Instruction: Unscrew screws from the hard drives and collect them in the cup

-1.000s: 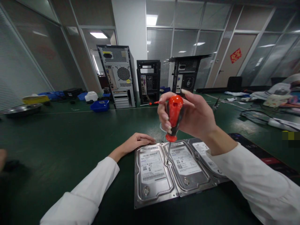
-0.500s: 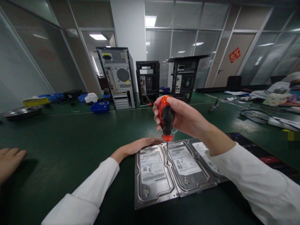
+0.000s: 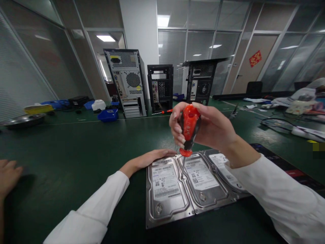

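The right hand (image 3: 203,127) is clenching the red-and-black-handled screwdriver (image 3: 188,130) upright, its tip seated at the seam between the leftmost silver metal hard drive (image 3: 166,189) and the middle silver hard drive (image 3: 203,181); compared with half a second ago, the handle is showing more red, suggesting a twist is under way. The left hand (image 3: 149,158) is lying flat and released at the leftmost drive's 11 o'clock corner on the dark green tabletop (image 3: 76,152), while another person's hand (image 3: 7,174) is resting at 9 o'clock.
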`<state>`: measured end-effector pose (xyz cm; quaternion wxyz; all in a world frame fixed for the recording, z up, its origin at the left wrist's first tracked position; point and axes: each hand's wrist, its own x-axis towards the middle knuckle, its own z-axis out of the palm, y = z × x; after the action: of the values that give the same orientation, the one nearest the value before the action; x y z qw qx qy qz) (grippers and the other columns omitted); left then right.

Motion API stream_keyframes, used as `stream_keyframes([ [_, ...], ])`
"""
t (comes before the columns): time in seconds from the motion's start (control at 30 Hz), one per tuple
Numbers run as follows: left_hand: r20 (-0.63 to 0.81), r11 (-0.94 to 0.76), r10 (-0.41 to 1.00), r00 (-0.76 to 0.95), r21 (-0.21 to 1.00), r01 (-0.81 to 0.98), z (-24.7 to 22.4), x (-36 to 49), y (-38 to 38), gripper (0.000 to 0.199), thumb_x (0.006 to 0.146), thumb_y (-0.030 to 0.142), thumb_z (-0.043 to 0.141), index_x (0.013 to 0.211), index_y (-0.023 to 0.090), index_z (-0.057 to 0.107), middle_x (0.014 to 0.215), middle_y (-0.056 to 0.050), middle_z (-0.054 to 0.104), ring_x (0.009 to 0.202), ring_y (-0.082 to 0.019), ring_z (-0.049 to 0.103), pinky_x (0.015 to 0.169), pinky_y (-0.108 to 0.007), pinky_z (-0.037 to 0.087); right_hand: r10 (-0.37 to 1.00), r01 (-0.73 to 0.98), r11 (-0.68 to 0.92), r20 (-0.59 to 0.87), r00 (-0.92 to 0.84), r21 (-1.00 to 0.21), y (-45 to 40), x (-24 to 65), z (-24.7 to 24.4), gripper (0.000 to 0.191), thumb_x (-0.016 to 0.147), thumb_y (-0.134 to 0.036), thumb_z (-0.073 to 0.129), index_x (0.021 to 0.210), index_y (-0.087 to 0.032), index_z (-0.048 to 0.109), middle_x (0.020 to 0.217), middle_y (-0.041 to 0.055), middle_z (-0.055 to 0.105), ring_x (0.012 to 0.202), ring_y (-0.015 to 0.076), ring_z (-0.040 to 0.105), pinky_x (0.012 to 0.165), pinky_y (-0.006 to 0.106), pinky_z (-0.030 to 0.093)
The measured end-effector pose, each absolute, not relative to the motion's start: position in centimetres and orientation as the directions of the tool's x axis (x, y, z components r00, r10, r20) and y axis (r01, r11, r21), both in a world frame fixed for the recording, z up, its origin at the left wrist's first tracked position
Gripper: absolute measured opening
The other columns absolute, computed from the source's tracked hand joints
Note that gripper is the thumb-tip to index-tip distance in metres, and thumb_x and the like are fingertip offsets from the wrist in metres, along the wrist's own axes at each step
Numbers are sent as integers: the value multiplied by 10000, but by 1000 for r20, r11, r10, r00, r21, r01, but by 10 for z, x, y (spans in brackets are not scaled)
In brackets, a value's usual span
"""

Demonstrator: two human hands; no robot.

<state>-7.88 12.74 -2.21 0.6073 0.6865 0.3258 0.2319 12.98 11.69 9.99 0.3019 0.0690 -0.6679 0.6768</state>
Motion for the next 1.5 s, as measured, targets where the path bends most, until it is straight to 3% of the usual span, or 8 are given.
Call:
stream_keyframes([
  [0.4,-80,12,739,668,994,106,-20,-77,124,377,945,399,404,1239,223,562,1266,-38,537,1160,-178,519,1065,-311,323,290,-479,77,480,-828,-874,114,132,104,280,939,-388,396,920,-145,533,832,43,543,713,128,555,698,288,472],
  [0.6,-65,-3,726,685,995,97,-20,-77,128,386,944,406,405,1241,216,563,1297,-36,510,1196,-174,491,1060,-287,332,359,-493,163,517,-778,-855,116,131,103,148,948,-334,432,1010,-222,506,813,1,541,702,107,560,673,246,473],
  [0.87,-65,-42,728,683,989,139,-21,-77,131,388,943,386,412,1256,202,549,1322,-32,486,1226,-163,465,1072,-265,318,344,-508,103,510,-788,-855,121,134,103,185,928,-290,414,976,-165,541,914,38,524,791,132,577,726,289,502],
  [1.0,-50,-94,753,656,979,183,-18,-78,129,395,933,392,427,1235,178,567,1314,-46,495,1223,-180,464,1083,-294,312,273,-525,178,555,-786,-832,123,134,103,137,892,-260,549,990,-166,532,887,30,588,798,123,607,731,280,518],
  [1.13,-59,-99,740,670,976,195,-15,-79,128,388,915,406,465,1234,211,569,1333,-33,478,1240,-180,443,1082,-296,314,206,-551,165,575,-792,-818,122,133,102,168,852,-212,611,957,-174,486,822,-5,593,693,93,600,639,235,505],
  [1.27,-89,-54,724,684,981,185,-16,-81,129,379,914,380,478,1250,221,553,1305,-38,505,1192,-180,490,1054,-295,336,284,-518,168,544,-790,-839,118,131,103,152,862,-209,598,943,-190,471,784,-26,546,646,74,564,603,203,481],
  [1.43,-105,-37,736,668,980,195,-18,-82,130,364,892,329,526,1231,200,564,1286,-40,522,1181,-167,501,1034,-267,352,353,-463,148,484,-801,-874,119,133,105,217,944,-321,411,1068,-179,519,920,27,515,792,122,568,711,269,515],
  [1.5,-122,-32,730,672,977,213,-17,-83,130,381,892,323,528,1252,200,544,1309,-42,501,1213,-171,475,1046,-271,345,364,-452,158,477,-800,-878,120,134,105,217,936,-305,428,1062,-166,536,945,35,519,824,130,575,740,283,529],
])
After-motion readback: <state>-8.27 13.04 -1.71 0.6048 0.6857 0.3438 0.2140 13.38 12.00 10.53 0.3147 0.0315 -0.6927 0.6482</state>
